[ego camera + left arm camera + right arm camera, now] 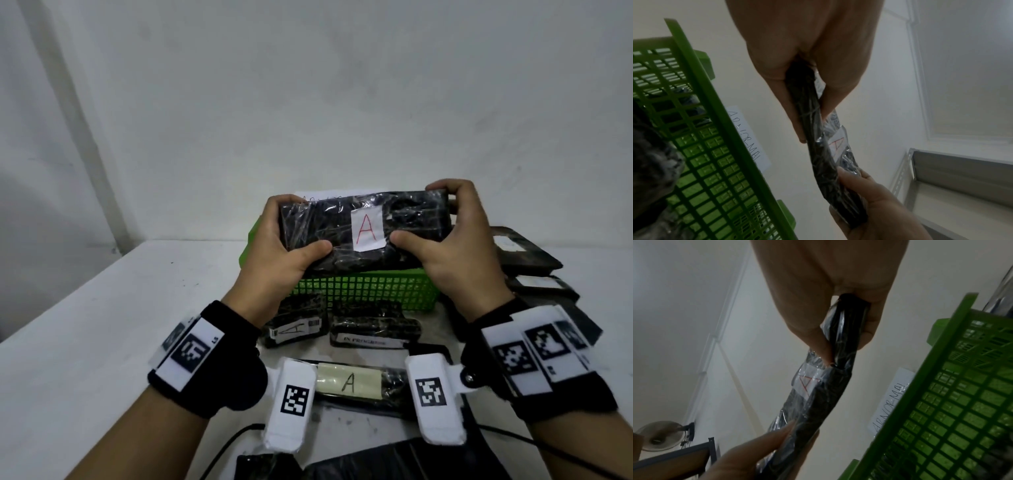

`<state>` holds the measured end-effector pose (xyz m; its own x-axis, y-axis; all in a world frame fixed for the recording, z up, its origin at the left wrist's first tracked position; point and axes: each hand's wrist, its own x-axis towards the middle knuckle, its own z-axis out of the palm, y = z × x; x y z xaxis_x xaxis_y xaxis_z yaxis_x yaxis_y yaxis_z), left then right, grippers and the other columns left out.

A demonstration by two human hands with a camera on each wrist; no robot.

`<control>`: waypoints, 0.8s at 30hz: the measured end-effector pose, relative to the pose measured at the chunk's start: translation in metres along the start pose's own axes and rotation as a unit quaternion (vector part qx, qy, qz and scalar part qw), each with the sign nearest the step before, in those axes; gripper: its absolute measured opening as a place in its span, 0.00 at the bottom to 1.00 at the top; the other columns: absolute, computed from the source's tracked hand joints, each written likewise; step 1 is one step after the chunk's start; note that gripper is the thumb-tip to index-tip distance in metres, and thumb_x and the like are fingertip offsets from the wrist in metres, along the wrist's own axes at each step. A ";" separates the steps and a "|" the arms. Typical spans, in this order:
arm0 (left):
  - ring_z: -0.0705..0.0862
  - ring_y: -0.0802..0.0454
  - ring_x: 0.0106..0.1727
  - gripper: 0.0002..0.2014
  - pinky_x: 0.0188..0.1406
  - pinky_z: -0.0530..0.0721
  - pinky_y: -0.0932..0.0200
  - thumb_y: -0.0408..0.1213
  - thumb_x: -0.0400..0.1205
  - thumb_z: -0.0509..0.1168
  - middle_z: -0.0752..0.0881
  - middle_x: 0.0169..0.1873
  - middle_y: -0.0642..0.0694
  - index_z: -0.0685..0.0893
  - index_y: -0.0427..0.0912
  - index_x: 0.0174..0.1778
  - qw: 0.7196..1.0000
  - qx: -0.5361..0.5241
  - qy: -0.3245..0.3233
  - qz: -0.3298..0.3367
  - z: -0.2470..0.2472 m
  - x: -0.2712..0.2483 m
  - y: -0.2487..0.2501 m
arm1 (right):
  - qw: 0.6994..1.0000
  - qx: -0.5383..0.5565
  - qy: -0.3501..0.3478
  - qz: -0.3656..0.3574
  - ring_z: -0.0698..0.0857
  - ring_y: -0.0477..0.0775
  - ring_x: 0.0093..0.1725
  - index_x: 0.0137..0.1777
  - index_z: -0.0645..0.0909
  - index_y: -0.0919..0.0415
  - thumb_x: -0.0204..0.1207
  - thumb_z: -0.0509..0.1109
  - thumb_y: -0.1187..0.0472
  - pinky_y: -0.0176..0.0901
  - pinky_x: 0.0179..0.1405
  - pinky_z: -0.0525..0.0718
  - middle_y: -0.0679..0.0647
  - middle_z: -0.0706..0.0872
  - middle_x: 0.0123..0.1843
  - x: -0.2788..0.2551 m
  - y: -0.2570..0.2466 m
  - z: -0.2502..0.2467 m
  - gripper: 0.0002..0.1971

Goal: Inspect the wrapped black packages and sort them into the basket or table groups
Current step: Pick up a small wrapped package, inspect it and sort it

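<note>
Both hands pinch the wrapped package [363, 233] by its ends, left hand [281, 246] and right hand [455, 240], lifted over the green basket [363, 291] with its red "A" label facing up. The film looks slick, so a loosened thumb could let it slide. It might then land in the basket unsorted, or on the packages on the table [102, 325].

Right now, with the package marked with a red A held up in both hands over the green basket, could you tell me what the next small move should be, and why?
Probably turn the package over to check its back. The left hand and right hand grip its ends above the green basket, and only the side with the red A label shows; the sign by the basket seems to read ABNORMAL.
</note>
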<state>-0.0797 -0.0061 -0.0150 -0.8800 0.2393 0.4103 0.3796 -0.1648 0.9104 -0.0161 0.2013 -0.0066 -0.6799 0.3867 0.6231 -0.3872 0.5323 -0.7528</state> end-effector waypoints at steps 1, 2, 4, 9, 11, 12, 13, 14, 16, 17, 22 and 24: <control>0.91 0.42 0.54 0.27 0.54 0.90 0.38 0.21 0.74 0.76 0.87 0.54 0.43 0.76 0.49 0.62 1.000 0.004 0.002 0.004 0.000 -0.001 0.001 | 1.000 -0.013 -0.001 -0.001 0.87 0.34 0.46 0.63 0.71 0.46 0.66 0.86 0.64 0.23 0.41 0.82 0.38 0.81 0.53 0.000 0.001 0.000 0.32; 0.91 0.42 0.54 0.27 0.55 0.90 0.37 0.21 0.74 0.76 0.87 0.54 0.44 0.76 0.50 0.61 1.000 0.008 0.003 0.009 -0.001 -0.001 0.001 | 1.000 -0.026 -0.002 -0.002 0.86 0.35 0.48 0.63 0.71 0.45 0.67 0.86 0.63 0.23 0.42 0.81 0.38 0.81 0.54 -0.001 0.001 0.000 0.32; 0.91 0.43 0.56 0.27 0.57 0.89 0.37 0.25 0.74 0.77 0.87 0.56 0.45 0.76 0.54 0.62 1.000 0.020 -0.005 0.017 -0.001 -0.001 0.002 | 0.999 -0.037 -0.005 0.003 0.85 0.39 0.53 0.65 0.69 0.45 0.68 0.85 0.60 0.29 0.47 0.82 0.39 0.80 0.56 0.000 0.001 -0.001 0.32; 0.89 0.49 0.56 0.22 0.43 0.91 0.50 0.34 0.85 0.62 0.84 0.64 0.47 0.74 0.54 0.75 0.991 -0.095 -0.093 -0.028 -0.005 -0.002 0.022 | 0.997 0.000 -0.028 0.073 0.86 0.51 0.61 0.75 0.67 0.43 0.73 0.82 0.56 0.52 0.64 0.86 0.47 0.82 0.65 0.003 0.003 -0.008 0.35; 0.88 0.46 0.58 0.22 0.46 0.91 0.47 0.30 0.86 0.58 0.85 0.61 0.44 0.74 0.53 0.75 0.987 -0.105 -0.117 -0.027 -0.007 -0.003 0.025 | 0.993 0.001 -0.042 0.110 0.85 0.53 0.66 0.80 0.63 0.42 0.75 0.80 0.55 0.53 0.68 0.83 0.50 0.82 0.68 0.003 0.004 -0.008 0.38; 0.88 0.44 0.58 0.22 0.49 0.91 0.43 0.28 0.86 0.60 0.85 0.58 0.41 0.75 0.52 0.74 0.989 -0.086 -0.117 -0.015 -0.006 -0.003 0.025 | 0.992 -0.027 -0.050 0.117 0.81 0.55 0.71 0.82 0.61 0.41 0.75 0.80 0.53 0.55 0.72 0.81 0.51 0.79 0.72 0.003 0.005 -0.008 0.40; 0.89 0.43 0.57 0.22 0.52 0.91 0.40 0.27 0.86 0.62 0.86 0.55 0.40 0.76 0.52 0.73 0.992 -0.059 -0.114 -0.001 -0.004 -0.005 0.026 | 0.990 -0.063 -0.058 0.114 0.76 0.56 0.77 0.84 0.58 0.40 0.75 0.80 0.50 0.59 0.76 0.77 0.52 0.74 0.79 0.002 0.004 -0.008 0.43; 0.90 0.43 0.56 0.22 0.55 0.90 0.38 0.28 0.85 0.65 0.88 0.53 0.40 0.77 0.52 0.72 0.993 -0.035 -0.112 0.013 -0.002 -0.007 0.027 | 0.988 -0.088 -0.068 0.103 0.71 0.56 0.81 0.85 0.56 0.38 0.74 0.80 0.47 0.60 0.79 0.72 0.52 0.67 0.84 0.001 0.000 -0.008 0.45; 0.92 0.46 0.54 0.24 0.55 0.90 0.43 0.34 0.79 0.71 0.92 0.50 0.45 0.78 0.52 0.71 0.992 -0.010 -0.121 0.026 0.004 -0.011 0.028 | 0.988 -0.086 -0.110 0.067 0.61 0.50 0.85 0.86 0.54 0.35 0.70 0.79 0.40 0.55 0.82 0.64 0.47 0.57 0.88 -0.002 -0.009 -0.009 0.49; 0.92 0.47 0.53 0.25 0.53 0.91 0.47 0.36 0.77 0.72 0.92 0.49 0.46 0.78 0.52 0.70 0.991 -0.007 -0.127 0.028 0.006 -0.012 0.029 | 0.985 -0.077 -0.150 0.047 0.57 0.47 0.86 0.86 0.54 0.32 0.66 0.78 0.34 0.53 0.83 0.60 0.44 0.53 0.89 -0.003 -0.013 -0.009 0.51; 0.91 0.42 0.58 0.20 0.54 0.89 0.50 0.41 0.84 0.68 0.91 0.55 0.41 0.79 0.52 0.73 0.987 -0.030 -0.154 0.032 0.008 -0.015 0.039 | 0.961 -0.023 -0.276 -0.002 0.58 0.41 0.88 0.84 0.54 0.25 0.55 0.79 0.27 0.60 0.87 0.62 0.39 0.55 0.90 -0.006 -0.022 -0.005 0.56; 0.90 0.45 0.57 0.20 0.52 0.87 0.55 0.40 0.85 0.63 0.91 0.56 0.41 0.79 0.51 0.74 0.987 -0.053 -0.153 0.025 0.005 -0.014 0.041 | 0.960 0.031 -0.277 -0.011 0.67 0.39 0.84 0.85 0.55 0.29 0.60 0.77 0.31 0.56 0.83 0.69 0.37 0.64 0.87 -0.007 -0.025 -0.005 0.53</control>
<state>-0.0507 -0.0115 0.0173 -0.7282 0.5028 0.4657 0.3733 -0.2789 0.8848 0.0019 0.1892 0.0093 -0.8918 -0.0933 0.4426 -0.4293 0.4827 -0.7633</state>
